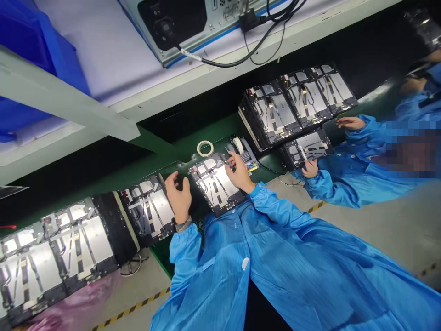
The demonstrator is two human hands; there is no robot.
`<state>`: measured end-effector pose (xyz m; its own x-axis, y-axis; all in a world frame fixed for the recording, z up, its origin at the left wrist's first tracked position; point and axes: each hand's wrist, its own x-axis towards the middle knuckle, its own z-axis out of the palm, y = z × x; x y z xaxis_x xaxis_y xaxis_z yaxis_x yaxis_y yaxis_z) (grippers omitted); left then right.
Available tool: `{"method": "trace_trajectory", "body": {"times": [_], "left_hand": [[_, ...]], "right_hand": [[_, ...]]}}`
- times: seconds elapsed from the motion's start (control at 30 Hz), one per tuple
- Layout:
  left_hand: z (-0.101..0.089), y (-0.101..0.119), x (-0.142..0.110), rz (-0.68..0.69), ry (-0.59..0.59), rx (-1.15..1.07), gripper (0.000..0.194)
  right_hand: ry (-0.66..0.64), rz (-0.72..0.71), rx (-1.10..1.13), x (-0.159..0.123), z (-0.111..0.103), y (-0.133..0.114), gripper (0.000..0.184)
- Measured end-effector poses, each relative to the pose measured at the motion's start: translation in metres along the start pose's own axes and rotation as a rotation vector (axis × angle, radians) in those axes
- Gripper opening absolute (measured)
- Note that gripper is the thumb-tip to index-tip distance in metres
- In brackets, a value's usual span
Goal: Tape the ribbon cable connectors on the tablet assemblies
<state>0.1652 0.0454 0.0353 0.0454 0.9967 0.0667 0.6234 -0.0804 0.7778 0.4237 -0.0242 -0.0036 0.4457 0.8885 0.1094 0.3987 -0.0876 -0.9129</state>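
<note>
In front of my body lies an opened tablet (220,184), its silver battery plates, ribbon cables and circuit boards showing. My right hand (241,174) is over its upper right corner, fingers curved and apart; whether the fingertips touch it I cannot tell. Held off to the tablet's left, my left hand (178,197) has its thumb and fingers apart and nothing in them. That hand is nearest to another opened tablet (149,211) on the left. Beyond my right hand stands a tape dispenser (243,151), with a roll of tape (205,148) lying beside it.
Stacked opened tablets (79,243) line the left side, and more stacks (275,110) stand at the back right. A co-worker's hands (310,168) are at another tablet (306,149) on the right. Overhead, a shelf (155,99) carries a computer case (193,27) with hanging cables.
</note>
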Motion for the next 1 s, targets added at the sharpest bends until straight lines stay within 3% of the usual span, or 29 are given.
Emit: {"method": "trace_trajectory", "body": {"times": [0.13, 0.23, 0.6, 0.8, 1.0], "left_hand": [[0.013, -0.016, -0.051, -0.142, -0.008, -0.057, 0.045], [0.027, -0.02, -0.063, -0.194, 0.006, -0.102, 0.044], [0.055, -0.022, -0.032, -0.165, 0.043, -0.257, 0.043], [0.059, -0.03, -0.029, -0.263, 0.03, -0.346, 0.041], [0.063, -0.026, -0.024, -0.335, -0.014, -0.462, 0.038]], "right_hand": [[-0.047, -0.05, 0.027, 0.007, 0.001, -0.007, 0.055], [-0.19, -0.129, 0.017, 0.017, 0.01, -0.012, 0.055], [-0.676, -0.44, -0.179, 0.032, 0.058, -0.042, 0.064], [-0.679, -0.428, -0.187, 0.035, 0.065, -0.04, 0.059], [-0.725, -0.556, -0.249, 0.057, 0.08, -0.046, 0.053]]}}
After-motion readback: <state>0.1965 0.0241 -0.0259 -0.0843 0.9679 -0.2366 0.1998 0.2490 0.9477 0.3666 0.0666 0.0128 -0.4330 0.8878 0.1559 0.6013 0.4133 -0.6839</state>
